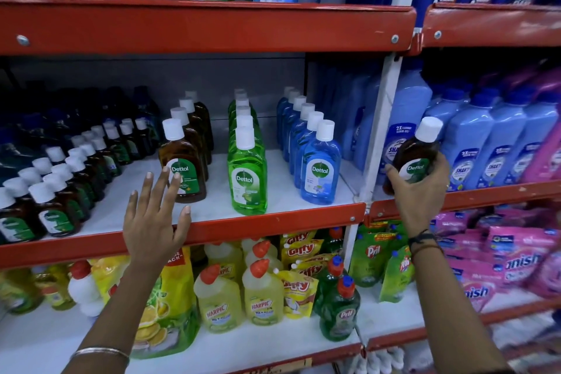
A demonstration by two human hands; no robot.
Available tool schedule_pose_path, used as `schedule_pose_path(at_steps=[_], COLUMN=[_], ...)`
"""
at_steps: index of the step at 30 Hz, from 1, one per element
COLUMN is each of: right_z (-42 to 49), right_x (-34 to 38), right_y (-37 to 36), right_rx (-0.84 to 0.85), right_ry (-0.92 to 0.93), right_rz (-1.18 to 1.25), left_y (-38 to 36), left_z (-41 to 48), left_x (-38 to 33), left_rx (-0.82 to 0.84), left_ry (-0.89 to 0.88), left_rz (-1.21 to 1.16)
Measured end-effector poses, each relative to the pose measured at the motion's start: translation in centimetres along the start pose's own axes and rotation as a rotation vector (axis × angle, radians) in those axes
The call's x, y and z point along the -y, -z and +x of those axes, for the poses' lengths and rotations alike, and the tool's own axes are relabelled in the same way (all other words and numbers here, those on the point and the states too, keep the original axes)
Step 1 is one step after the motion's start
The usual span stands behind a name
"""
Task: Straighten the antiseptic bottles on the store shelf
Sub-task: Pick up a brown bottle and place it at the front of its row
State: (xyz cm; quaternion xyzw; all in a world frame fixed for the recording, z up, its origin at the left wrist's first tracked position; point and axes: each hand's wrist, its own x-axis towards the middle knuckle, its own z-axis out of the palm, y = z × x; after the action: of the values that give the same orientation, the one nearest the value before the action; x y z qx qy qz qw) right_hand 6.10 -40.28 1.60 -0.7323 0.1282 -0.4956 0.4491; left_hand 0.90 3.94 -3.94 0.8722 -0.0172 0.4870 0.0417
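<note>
On the middle shelf [303,215] stand rows of Dettol antiseptic bottles with white caps: a brown row [182,161], a green row [247,173] and a blue row [318,170], each running back from the front edge. Several smaller brown bottles [51,212] fill the left part. My left hand [154,215] is spread flat with fingers apart, its fingertips at the label of the front brown bottle. My right hand [420,191] grips a separate brown Dettol bottle [417,152], tilted slightly, in front of the white upright post at the right.
Red shelf rails [212,27] run above and below. A white upright [379,136] splits the bays. Light-blue cleaner bottles [485,143] and pink packs [510,261] fill the right bay. Yellow Harpic bottles [230,297], green Pril bottles [338,310] and refill pouches sit on the lower shelf.
</note>
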Motion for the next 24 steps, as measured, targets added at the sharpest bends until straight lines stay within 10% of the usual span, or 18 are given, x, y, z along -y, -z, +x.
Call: schedule_pose_path(at_steps=[7, 24], right_z=[-3.2, -20.8], right_x=[6.8, 23.5], right_y=[1.9, -6.2], right_rx=[-0.088, 0.396], right_ry=[0.096, 0.127], right_rz=[-0.011, 0.160], left_y=[0.3, 2.5], left_z=[0.0, -0.7], left_x=[0.1, 6.4], left_rx=[0.020, 0.060], left_ry=[-0.002, 0.041], left_rz=[-0.020, 0.007])
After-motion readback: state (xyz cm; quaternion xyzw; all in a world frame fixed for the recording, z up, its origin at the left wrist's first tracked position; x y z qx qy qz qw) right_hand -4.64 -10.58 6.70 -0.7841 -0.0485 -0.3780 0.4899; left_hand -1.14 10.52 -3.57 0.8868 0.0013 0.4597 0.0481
